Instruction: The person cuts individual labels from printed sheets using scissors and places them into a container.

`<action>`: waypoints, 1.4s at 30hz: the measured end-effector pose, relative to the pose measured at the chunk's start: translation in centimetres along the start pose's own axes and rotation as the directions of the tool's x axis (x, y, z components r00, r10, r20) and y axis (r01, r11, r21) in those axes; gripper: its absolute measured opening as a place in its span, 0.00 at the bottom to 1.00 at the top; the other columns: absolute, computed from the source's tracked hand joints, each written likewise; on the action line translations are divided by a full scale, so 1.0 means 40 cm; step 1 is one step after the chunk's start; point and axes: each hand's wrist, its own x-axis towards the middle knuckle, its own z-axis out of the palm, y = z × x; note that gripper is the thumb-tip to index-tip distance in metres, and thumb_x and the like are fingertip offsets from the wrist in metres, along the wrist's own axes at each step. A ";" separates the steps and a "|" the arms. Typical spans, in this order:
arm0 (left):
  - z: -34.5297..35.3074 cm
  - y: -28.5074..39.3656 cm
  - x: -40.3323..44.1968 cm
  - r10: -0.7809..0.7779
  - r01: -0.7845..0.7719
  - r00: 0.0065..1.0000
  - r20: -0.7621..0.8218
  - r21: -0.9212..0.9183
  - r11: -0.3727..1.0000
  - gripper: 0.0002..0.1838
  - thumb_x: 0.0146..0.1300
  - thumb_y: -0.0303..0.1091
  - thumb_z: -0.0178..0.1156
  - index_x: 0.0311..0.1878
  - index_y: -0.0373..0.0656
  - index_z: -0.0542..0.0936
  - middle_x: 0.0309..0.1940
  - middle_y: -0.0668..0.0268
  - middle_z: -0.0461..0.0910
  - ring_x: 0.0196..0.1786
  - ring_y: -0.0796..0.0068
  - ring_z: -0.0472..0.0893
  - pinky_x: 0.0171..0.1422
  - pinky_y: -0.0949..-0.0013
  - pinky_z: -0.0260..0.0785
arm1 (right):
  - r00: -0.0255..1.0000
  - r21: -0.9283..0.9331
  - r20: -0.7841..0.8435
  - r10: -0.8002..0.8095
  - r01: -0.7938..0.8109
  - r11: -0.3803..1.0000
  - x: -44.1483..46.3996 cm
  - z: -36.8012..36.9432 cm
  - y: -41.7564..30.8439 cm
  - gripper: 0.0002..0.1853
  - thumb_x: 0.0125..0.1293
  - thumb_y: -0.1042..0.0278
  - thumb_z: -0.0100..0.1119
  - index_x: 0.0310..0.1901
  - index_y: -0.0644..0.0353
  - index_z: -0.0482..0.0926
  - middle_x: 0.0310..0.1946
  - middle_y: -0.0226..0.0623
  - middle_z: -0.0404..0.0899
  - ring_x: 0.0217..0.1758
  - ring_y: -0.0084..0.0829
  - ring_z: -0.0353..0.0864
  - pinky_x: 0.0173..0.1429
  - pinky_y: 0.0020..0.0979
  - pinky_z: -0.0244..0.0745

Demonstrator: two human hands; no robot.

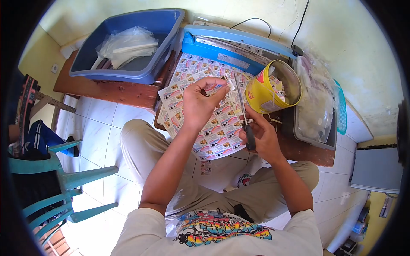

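Note:
My left hand (200, 103) is pinched around a small piece of printed paper (220, 85), held above the table. In my right hand (261, 135) is a pair of scissors (239, 96) with black handles, its blades pointing away from me and close beside the paper piece. Whether the blades touch the paper I cannot tell. Beneath both hands lie sheets of printed labels (209, 132) with rows of small repeated pictures. To the right of the scissors stands a tilted yellow tub (259, 93) with paper pieces inside.
A blue lever-arm device (224, 57) stands behind the sheets. At the left, a blue basin (149, 70) holds clear plastic bags (130, 45). More plastic packets (315, 106) fill a grey tray (314, 138) at the right. Green plastic chairs (79, 179) stand on the left, near another person's leg (47, 138).

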 end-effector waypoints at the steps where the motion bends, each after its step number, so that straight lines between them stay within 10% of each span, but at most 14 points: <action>1: 0.003 0.004 0.000 -0.018 0.018 1.000 0.001 -0.064 0.998 0.08 0.65 0.22 0.71 0.47 0.33 0.87 0.35 0.65 0.88 0.34 0.82 0.86 0.36 0.77 0.80 | 1.000 -0.002 0.002 0.002 -0.002 1.000 -0.004 -0.003 -0.001 0.46 0.61 0.75 0.77 0.79 0.60 0.64 0.60 0.36 0.74 0.52 0.25 0.80 0.55 0.30 0.82; 17: 0.011 -0.021 0.005 -0.003 0.012 0.996 0.094 -0.094 0.995 0.10 0.66 0.15 0.65 0.50 0.29 0.83 0.47 0.56 0.86 0.44 0.69 0.89 0.52 0.66 0.88 | 0.982 -0.039 0.133 -0.134 0.140 0.989 -0.009 -0.015 0.013 0.48 0.60 0.75 0.78 0.80 0.57 0.64 0.64 0.36 0.73 0.52 0.24 0.79 0.59 0.30 0.81; 42: 0.006 -0.033 0.001 -0.030 0.032 0.999 0.037 -0.073 0.997 0.11 0.58 0.26 0.74 0.45 0.40 0.90 0.42 0.61 0.90 0.50 0.75 0.87 0.54 0.71 0.79 | 0.985 -0.074 0.128 -0.119 0.130 0.989 -0.005 -0.006 0.018 0.48 0.59 0.81 0.75 0.81 0.57 0.62 0.64 0.37 0.71 0.52 0.24 0.79 0.58 0.29 0.82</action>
